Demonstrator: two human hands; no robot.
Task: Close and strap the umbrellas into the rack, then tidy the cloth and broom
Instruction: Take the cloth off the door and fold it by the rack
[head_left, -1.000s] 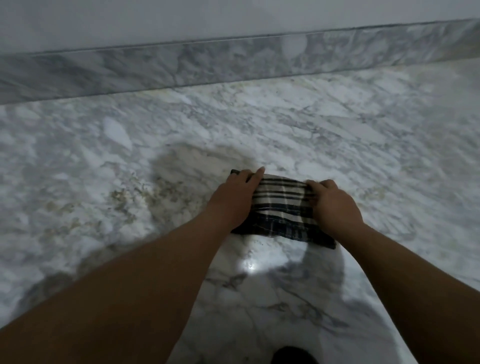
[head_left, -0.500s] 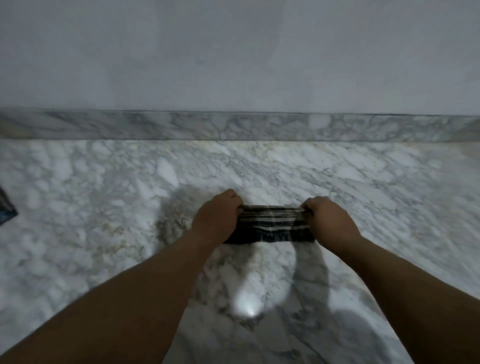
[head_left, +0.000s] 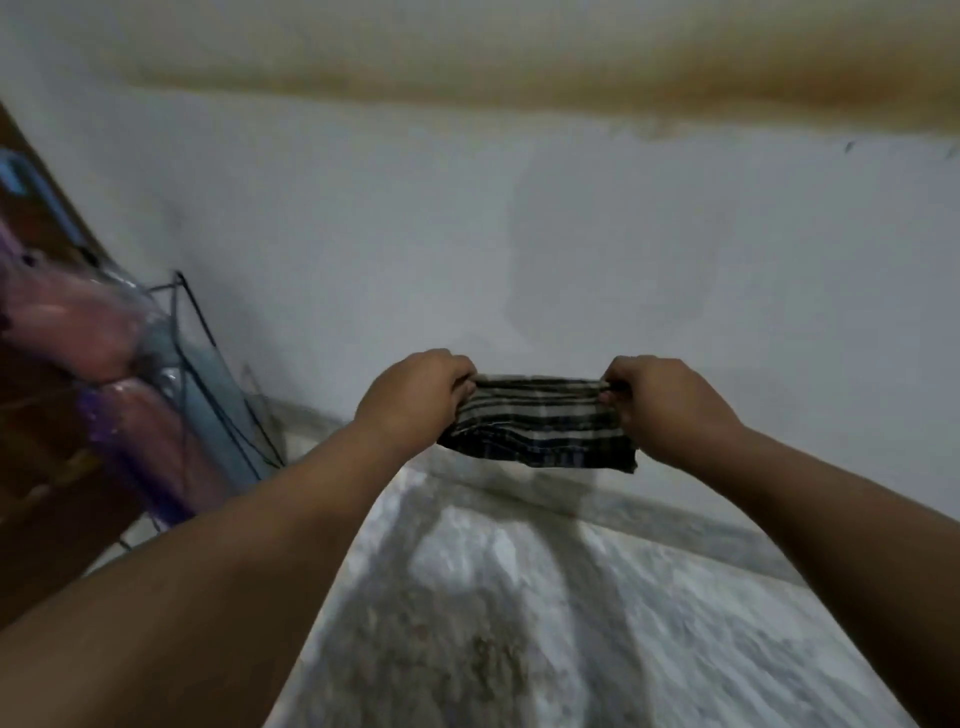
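A folded cloth (head_left: 537, 423), soft woven fabric in dark and pale plaid stripes, is held up in the air in front of a plain pale wall (head_left: 571, 249). The left hand (head_left: 410, 397) grips the cloth's left end with curled fingers, and the right hand (head_left: 667, 402) grips its right end the same way, so the top edge is pulled taut between them while the lower edge hangs loose. No writing or label can be read on the cloth.

Below the cloth lies a polished marble floor (head_left: 597, 623), white with grey veins, with a matching marble skirting strip (head_left: 623, 506) where it meets the wall. High above the cloth, a blurred brownish band (head_left: 519, 57) runs across the top of the wall. Far to the left of the cloth, a thin black wire rack (head_left: 208, 364) stands near the wall, holding closed umbrellas (head_left: 140, 415) in blurred pink, purple and pale blue. Behind the rack is a dark brown wooden surface (head_left: 36, 467).
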